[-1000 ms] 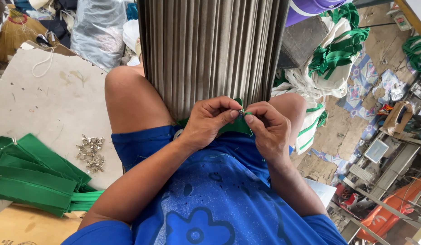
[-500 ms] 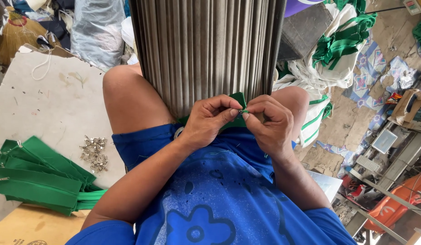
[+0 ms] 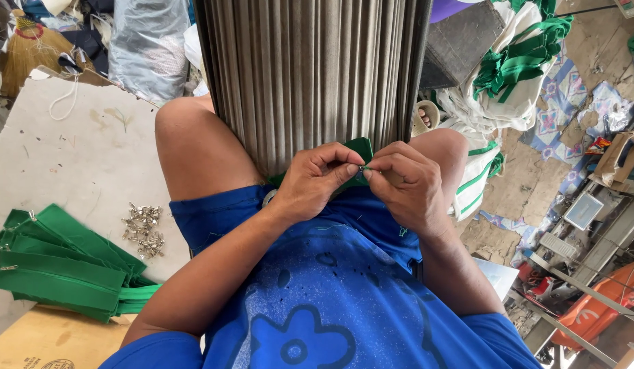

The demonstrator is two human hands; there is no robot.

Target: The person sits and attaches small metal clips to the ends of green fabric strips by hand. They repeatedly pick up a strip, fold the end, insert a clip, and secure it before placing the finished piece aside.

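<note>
Hardly anything has moved since earlier: left hand (image 3: 317, 179) and right hand (image 3: 405, 181) stay pinched, fingertip to fingertip, on a small metal clip (image 3: 363, 168) at the green strap (image 3: 361, 149), between the knees.

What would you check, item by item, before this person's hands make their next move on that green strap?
1. Left hand pinches the green strap: ok.
2. Right hand meets the left at a small metal piece: ok.
3. Metal piece seated on the strap: cannot tell, too small and partly hidden by fingers.
4. Spare metal clips lie in a pile on the board beside the left thigh: ok.
5. Stack of green pieces lies beside the clips: ok.
6. Strap's lower end visible: not ok, hidden behind the hands.
</note>
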